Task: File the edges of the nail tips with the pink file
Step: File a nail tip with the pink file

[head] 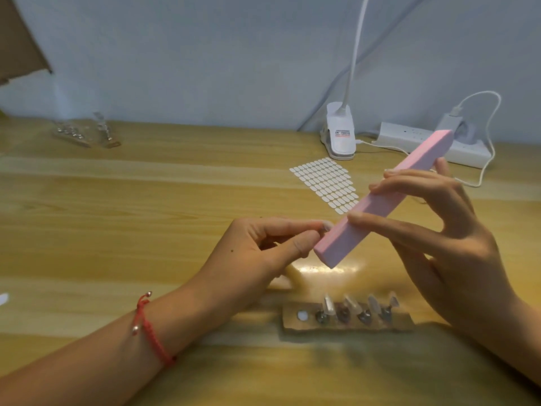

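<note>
- Two hands raised: right hand grips the slanted pink file, fingers curled over it.
- Its lower end touches a nail tip pinched in the left hand.

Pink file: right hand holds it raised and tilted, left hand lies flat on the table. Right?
Wrong on the left hand: the head view shows it raised, thumb and forefinger pinching what looks like a nail tip against the lower end of the pink file. The right hand does hold the file raised and tilted.
</note>
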`<action>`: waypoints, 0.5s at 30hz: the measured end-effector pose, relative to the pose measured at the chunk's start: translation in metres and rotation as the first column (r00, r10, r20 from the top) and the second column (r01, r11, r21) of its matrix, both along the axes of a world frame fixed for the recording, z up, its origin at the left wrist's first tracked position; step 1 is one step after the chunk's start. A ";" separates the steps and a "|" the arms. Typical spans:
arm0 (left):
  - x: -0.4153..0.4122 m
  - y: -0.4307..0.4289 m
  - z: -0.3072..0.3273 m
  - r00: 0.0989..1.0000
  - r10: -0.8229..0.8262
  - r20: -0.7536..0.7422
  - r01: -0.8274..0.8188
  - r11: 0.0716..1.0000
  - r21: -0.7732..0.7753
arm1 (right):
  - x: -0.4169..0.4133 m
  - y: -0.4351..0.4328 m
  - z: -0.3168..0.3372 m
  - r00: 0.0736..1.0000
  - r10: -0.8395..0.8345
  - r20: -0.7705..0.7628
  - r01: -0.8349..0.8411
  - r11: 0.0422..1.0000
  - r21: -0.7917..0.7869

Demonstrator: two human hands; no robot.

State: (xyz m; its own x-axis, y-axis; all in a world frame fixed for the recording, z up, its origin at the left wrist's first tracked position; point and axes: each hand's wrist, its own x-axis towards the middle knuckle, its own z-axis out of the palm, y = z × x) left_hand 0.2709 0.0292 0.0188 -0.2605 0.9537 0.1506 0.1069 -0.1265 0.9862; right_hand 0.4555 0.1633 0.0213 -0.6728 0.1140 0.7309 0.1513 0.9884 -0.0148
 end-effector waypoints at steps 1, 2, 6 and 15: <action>0.000 0.000 0.001 1.000 0.002 -0.003 -0.002 1.000 -0.010 | 0.000 0.000 0.001 1.000 -0.008 -0.001 0.008 1.000 0.001; 0.000 0.000 0.001 1.000 0.008 0.003 -0.008 1.000 -0.017 | 0.000 0.000 0.003 1.000 -0.009 -0.001 0.009 1.000 -0.001; 0.001 0.001 0.002 0.998 0.012 0.056 -0.012 1.000 -0.003 | -0.003 -0.013 0.003 0.994 0.076 0.079 -0.077 0.997 0.004; 0.000 0.001 0.002 0.993 -0.030 0.117 0.031 1.000 -0.001 | -0.009 -0.021 0.004 0.988 0.101 0.119 -0.102 0.995 0.002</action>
State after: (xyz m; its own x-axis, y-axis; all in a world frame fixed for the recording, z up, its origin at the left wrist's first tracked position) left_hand 0.2704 0.0305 0.0206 -0.2470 0.9618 0.1176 -0.0133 -0.1247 0.9921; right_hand 0.4466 0.1425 0.0251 -0.7625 0.0349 0.6460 0.0505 0.9987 0.0057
